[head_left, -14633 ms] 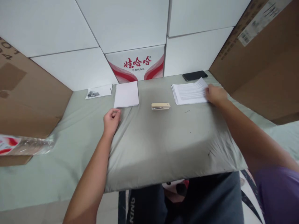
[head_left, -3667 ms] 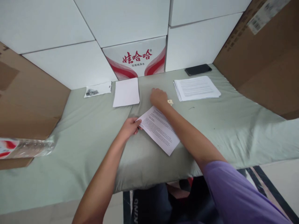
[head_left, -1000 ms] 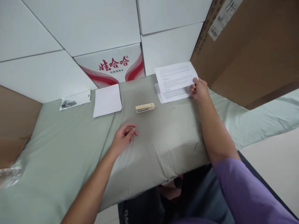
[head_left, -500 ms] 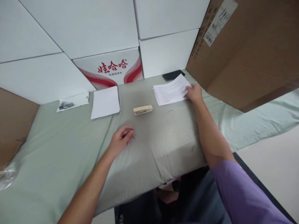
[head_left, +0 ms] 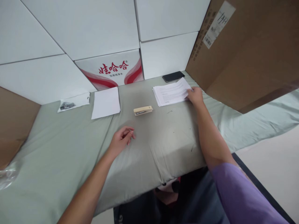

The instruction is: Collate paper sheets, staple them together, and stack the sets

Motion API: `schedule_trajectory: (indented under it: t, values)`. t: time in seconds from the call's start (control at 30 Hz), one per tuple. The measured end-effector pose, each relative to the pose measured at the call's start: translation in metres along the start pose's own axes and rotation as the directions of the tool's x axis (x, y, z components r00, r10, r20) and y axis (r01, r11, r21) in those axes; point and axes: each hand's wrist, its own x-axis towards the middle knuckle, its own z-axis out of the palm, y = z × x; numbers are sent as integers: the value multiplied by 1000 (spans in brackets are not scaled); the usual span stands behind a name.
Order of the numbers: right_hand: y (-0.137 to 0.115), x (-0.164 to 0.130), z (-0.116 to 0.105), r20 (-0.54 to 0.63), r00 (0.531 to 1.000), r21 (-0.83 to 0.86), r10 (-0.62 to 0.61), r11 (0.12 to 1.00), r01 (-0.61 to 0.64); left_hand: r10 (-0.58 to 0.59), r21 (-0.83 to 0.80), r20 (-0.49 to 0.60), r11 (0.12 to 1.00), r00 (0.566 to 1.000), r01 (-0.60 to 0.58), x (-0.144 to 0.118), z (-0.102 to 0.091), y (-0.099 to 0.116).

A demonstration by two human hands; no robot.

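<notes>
- The stack of printed sheets (head_left: pixel 170 92) lies flat on the worktop (head_left: pixel 163 137), at about 1 o'clock from the middle of its grey-green cover.
- The right hand (head_left: pixel 195 95) rests at the stack's right edge, at 3 o'clock of it, fingers touching the top sheets there. The corner of the top sheet is lifted a little by the fingertips. Whether the grip pinches a sheet or only presses on it, I cannot tell.
- The left hand (head_left: pixel 121 139) lies on the worktop near its middle, well apart from the stack, at about 8 o'clock from it. Its grip is loose and narrow, fingers curled in, holding nothing.
- A beige stapler (head_left: pixel 143 110) lies on its side between the two hands, at 12 to 1 o'clock from the left hand and near the stack's left lower corner, touching neither.
- A blank white sheet (head_left: pixel 106 102) lies at 9 o'clock from the stapler, apart from it.
- A small clear bag with dark bits inside (head_left: pixel 73 101) lies just left of the blank sheet, at the far edge of the cover.
- A black phone (head_left: pixel 173 76) lies at 12 o'clock from the stack, just behind it.
- White boxes, one with red lettering (head_left: pixel 113 70), stand along the far side; a brown carton (head_left: pixel 245 53) leans at 2 o'clock.
</notes>
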Motion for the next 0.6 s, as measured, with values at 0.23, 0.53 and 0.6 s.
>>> schedule_trajectory:
  t: [0.23, 0.53, 0.6]
  values:
    - [0, -3, -1, 2, 1000, 19, -13, 1000, 13, -6, 9, 2, 1000, 1000, 6, 0, 1, 2]
    - [0, -4, 0, 17, 1000, 51, -5, 999, 4, -3, 14, 7, 1000, 1000, 3, 0, 0, 0]
    - [-1, -5, 0, 10, 1000, 10, -6, 1000, 6, -8, 13, 4, 1000, 1000, 7, 0, 0, 0]
